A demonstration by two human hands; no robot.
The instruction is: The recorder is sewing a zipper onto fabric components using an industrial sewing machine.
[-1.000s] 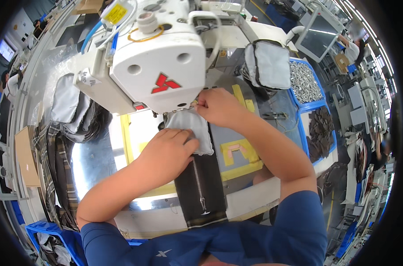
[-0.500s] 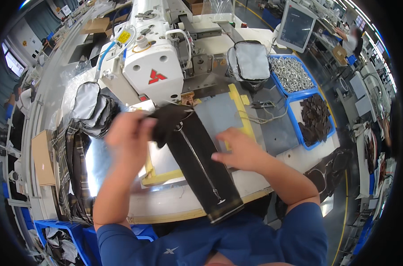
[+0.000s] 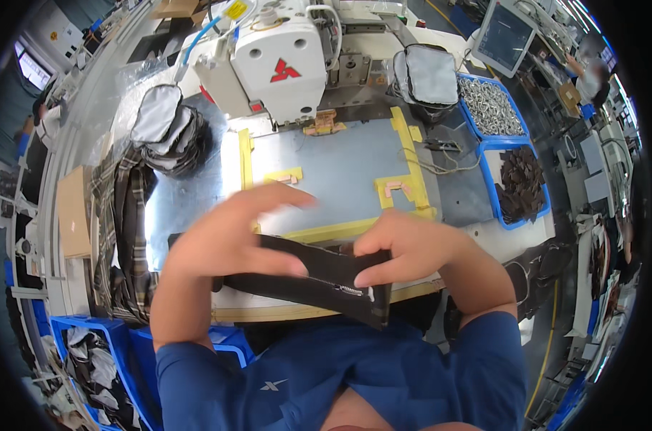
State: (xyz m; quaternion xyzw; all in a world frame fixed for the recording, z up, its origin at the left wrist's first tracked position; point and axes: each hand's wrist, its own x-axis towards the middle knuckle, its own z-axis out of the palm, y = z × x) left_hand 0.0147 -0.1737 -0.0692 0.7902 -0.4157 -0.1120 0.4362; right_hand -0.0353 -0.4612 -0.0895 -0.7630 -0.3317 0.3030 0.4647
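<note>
A dark brown fabric strip with a metal zip [image 3: 290, 289] lies slantwise along the table's front edge, close to my body. At its right end my right hand [image 3: 412, 251] pinches the cloth between thumb and fingers, next to the zip's silver pull [image 3: 349, 289]. My left hand [image 3: 233, 230] is over the strip's left part, a little blurred, with thumb and fingers spread apart. Its thumb rests on or just above the cloth; I cannot tell which. Beyond both hands is a grey metal plate [image 3: 333, 169] edged with yellow tape, under the white sewing machine head [image 3: 279, 61].
Grey-and-black fabric pieces are stacked left [image 3: 157, 115] and right [image 3: 431, 75] of the machine. Blue trays hold metal rings [image 3: 490, 106] and brown scraps [image 3: 521, 183]. Plaid cloth [image 3: 118, 237] hangs at left, above a blue crate [image 3: 89, 323]. A screen [image 3: 504, 37] stands far right.
The strip has come off the plate toward me and turned from lengthwise to crosswise. My left hand has let go of its far end and opened; my right hand has closed on the near end.
</note>
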